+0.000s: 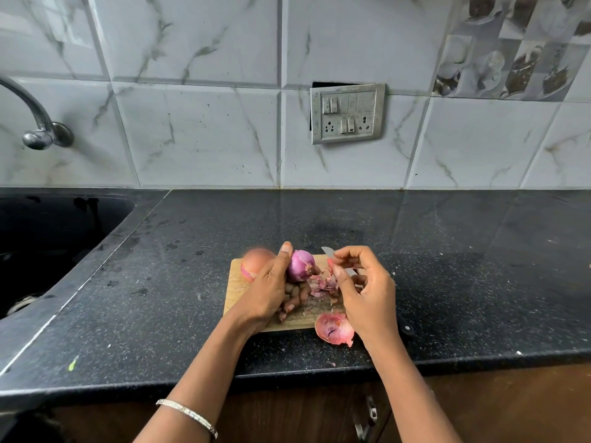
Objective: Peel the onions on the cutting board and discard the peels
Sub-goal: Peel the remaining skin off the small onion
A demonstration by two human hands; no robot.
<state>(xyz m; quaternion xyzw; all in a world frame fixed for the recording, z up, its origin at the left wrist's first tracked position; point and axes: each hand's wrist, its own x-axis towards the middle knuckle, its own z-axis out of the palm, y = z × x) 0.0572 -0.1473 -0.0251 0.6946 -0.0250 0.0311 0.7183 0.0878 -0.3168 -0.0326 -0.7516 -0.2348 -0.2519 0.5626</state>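
My left hand [271, 282] grips a purple, mostly peeled onion [300, 265] above the wooden cutting board [236, 282]. My right hand [361, 289] is just right of it, its thumb and fingers pinching a small pink strip of peel [331, 265]. An unpeeled brownish onion [256, 262] sits on the board's far left corner, behind my left hand. Loose peel scraps [323, 287] lie on the board between my hands. A large curved peel [334, 329] rests at the board's near right corner. A knife [329, 251] lies on the board behind my right hand, which hides most of it.
The board lies on a black granite counter [447, 266]. A dark sink [48, 244] with a metal tap [38, 123] is at the left. A tiled wall with a switch panel [347, 113] stands behind. The counter's front edge runs just below the board.
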